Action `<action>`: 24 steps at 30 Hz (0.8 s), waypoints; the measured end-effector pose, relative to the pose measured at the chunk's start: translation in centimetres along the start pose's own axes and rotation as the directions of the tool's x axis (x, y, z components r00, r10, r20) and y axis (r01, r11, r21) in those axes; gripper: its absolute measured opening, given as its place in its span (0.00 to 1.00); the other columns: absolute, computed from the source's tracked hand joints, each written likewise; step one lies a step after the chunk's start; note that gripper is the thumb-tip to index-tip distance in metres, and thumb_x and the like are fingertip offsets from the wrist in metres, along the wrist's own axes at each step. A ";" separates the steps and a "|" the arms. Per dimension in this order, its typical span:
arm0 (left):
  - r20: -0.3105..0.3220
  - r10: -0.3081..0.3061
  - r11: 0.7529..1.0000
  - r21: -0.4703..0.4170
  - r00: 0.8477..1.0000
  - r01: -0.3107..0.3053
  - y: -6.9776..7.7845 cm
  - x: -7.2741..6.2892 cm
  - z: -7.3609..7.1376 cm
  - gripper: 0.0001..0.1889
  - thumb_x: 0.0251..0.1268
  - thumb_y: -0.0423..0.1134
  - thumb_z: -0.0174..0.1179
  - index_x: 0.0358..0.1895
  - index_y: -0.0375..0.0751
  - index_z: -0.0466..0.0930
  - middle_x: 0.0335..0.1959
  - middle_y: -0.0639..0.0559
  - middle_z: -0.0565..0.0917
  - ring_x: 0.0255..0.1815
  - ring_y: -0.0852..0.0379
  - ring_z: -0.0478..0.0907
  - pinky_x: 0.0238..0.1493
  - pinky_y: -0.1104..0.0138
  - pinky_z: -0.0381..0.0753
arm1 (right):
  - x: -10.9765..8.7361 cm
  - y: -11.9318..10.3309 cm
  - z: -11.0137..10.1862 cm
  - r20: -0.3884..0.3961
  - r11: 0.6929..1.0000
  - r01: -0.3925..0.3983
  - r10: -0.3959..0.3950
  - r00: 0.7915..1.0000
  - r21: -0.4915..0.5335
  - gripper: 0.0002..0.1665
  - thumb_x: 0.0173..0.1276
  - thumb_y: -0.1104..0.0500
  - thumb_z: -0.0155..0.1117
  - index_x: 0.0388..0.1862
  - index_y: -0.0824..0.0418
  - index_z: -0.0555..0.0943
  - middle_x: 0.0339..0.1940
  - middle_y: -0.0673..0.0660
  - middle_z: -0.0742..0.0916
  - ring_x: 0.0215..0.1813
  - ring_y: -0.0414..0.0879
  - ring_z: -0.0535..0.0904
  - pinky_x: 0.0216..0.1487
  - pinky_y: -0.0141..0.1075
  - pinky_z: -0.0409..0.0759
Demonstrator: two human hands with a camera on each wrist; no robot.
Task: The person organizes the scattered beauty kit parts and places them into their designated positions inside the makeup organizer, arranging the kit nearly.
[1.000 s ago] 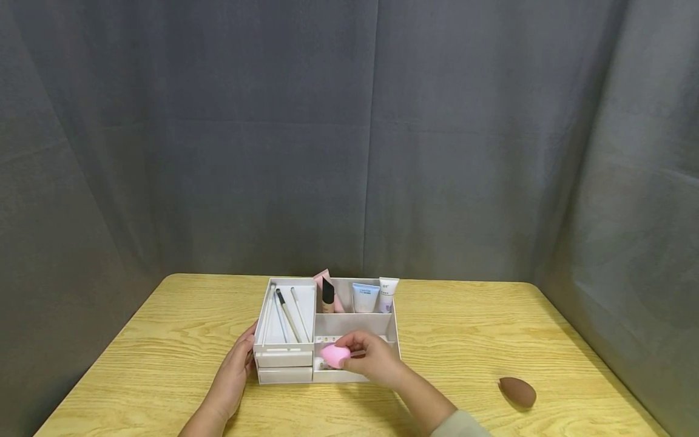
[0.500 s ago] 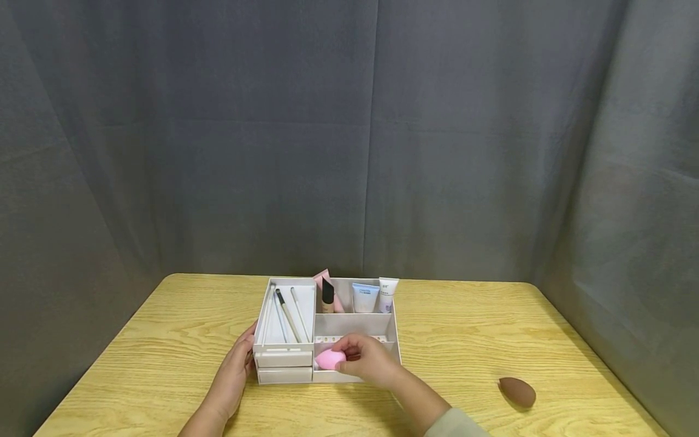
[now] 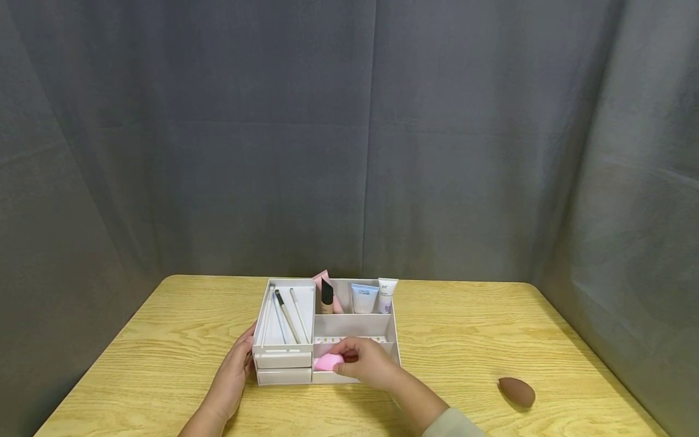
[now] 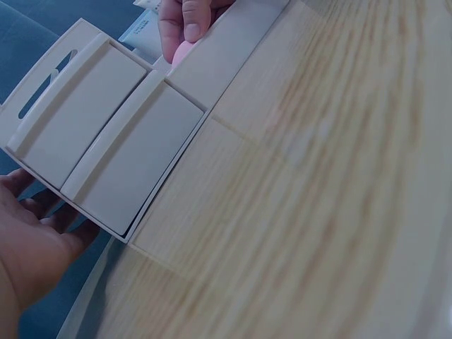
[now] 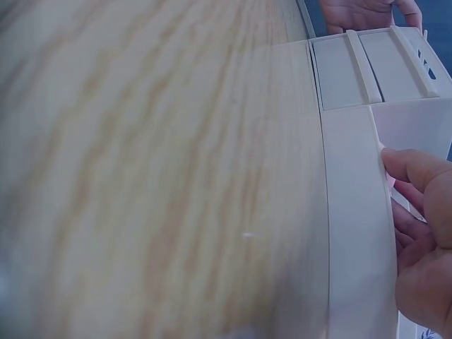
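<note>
In the head view a white makeup organizer (image 3: 285, 377) stands on the table, drawers facing me. Between thumb and fingers, my right hand (image 3: 371, 364) pinches a pink makeup sponge (image 3: 327, 362), low inside the front right compartment. Only a sliver of the sponge (image 4: 185, 51) shows past the front wall in the left wrist view. My left hand (image 3: 235, 367) rests against the organizer's left side, fingers extended along it. The left wrist view shows this hand (image 4: 35, 244) beside the two drawers (image 4: 134, 145).
Several makeup brushes (image 3: 286, 315) lie in the organizer's top left tray. Its back compartments hold a black-capped bottle (image 3: 327, 297), a pink tube (image 3: 321, 276), a blue-and-white tube (image 3: 364, 298) and a white tube (image 3: 386, 294). A brown makeup sponge (image 3: 516, 392) lies on the wooden table (image 3: 459, 340) at right.
My right hand has lowered the pink makeup sponge, moving it slightly left into the front compartment. The left hand stays against the organizer's side.
</note>
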State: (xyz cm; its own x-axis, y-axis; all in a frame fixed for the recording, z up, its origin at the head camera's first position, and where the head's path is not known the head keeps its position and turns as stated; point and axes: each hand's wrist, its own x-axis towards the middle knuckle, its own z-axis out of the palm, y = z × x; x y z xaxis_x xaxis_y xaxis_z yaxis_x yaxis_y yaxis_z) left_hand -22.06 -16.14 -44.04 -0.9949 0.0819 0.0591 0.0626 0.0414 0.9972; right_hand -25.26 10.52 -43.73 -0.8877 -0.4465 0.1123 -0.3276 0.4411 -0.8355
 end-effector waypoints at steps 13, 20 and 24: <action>0.003 0.014 1.000 -0.020 1.000 -0.014 -0.1 0.0 -0.1 0.31 0.81 0.49 0.26 0.78 0.35 0.46 0.80 0.37 0.47 0.80 0.39 0.42 0.77 0.45 0.44 | -0.2 -0.3 0.0 0.014 1.000 -0.003 0.003 1.000 -0.006 0.13 0.62 0.65 0.68 0.46 0.66 0.85 0.42 0.59 0.89 0.41 0.38 0.80 0.41 0.23 0.78; -0.004 0.009 1.000 -0.014 1.000 -0.009 0.0 0.0 0.0 0.31 0.81 0.49 0.26 0.78 0.35 0.46 0.80 0.37 0.48 0.79 0.39 0.43 0.77 0.46 0.44 | -0.5 -0.6 -0.1 0.006 0.999 0.001 -0.001 1.000 0.049 0.14 0.61 0.65 0.69 0.47 0.68 0.84 0.43 0.63 0.88 0.45 0.46 0.82 0.42 0.23 0.78; -0.006 0.001 1.000 -0.007 1.000 -0.001 0.0 0.1 -0.1 0.31 0.81 0.49 0.26 0.78 0.36 0.47 0.80 0.38 0.49 0.79 0.40 0.45 0.77 0.57 0.52 | -0.5 -0.6 -0.3 -0.006 1.000 0.007 -0.007 1.000 0.025 0.14 0.61 0.65 0.69 0.46 0.68 0.85 0.43 0.62 0.88 0.45 0.48 0.83 0.43 0.24 0.79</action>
State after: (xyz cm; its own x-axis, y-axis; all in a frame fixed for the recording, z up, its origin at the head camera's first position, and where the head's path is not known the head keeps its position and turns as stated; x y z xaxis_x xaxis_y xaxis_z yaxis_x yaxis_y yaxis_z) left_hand -22.14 -16.20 -44.08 -0.9953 0.0757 0.0602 0.0630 0.0343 0.9974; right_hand -24.75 10.69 -43.17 -0.8874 -0.4446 0.1215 -0.3256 0.4181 -0.8480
